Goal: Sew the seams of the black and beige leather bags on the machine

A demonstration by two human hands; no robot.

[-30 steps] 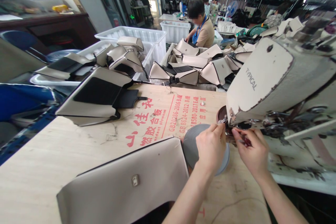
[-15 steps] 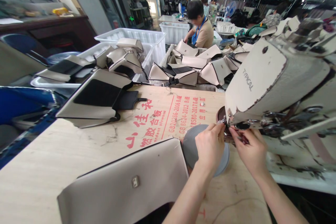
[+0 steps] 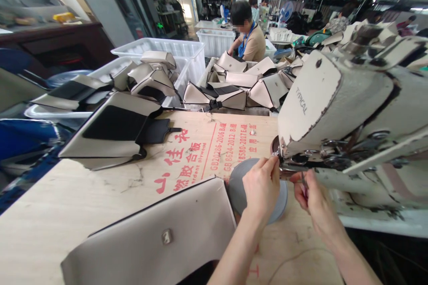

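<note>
A cream sewing machine (image 3: 310, 98) marked TYPICAL stands at the right. My left hand (image 3: 262, 187) is pinched at the needle area, above a round grey disc (image 3: 239, 182); what its fingertips hold is too small to name. Just right of the machine's working end, my right hand (image 3: 312, 196) is closed around a small tool with a pinkish handle, perhaps snips. A beige bag panel with a metal clasp (image 3: 133, 236) lies on the plywood table (image 3: 33, 218) to the left of my forearms.
Another beige and black bag piece (image 3: 110, 124) lies on the table's far left. Behind are white plastic bins (image 3: 197, 64) and a heap of beige bags (image 3: 240, 79). A person (image 3: 256, 40) sits beyond them, with others farther back.
My right hand has drawn back from the needle area toward the right and lower, with the small tool in it. My left hand stays at the needle area. The view has shifted slightly.
</note>
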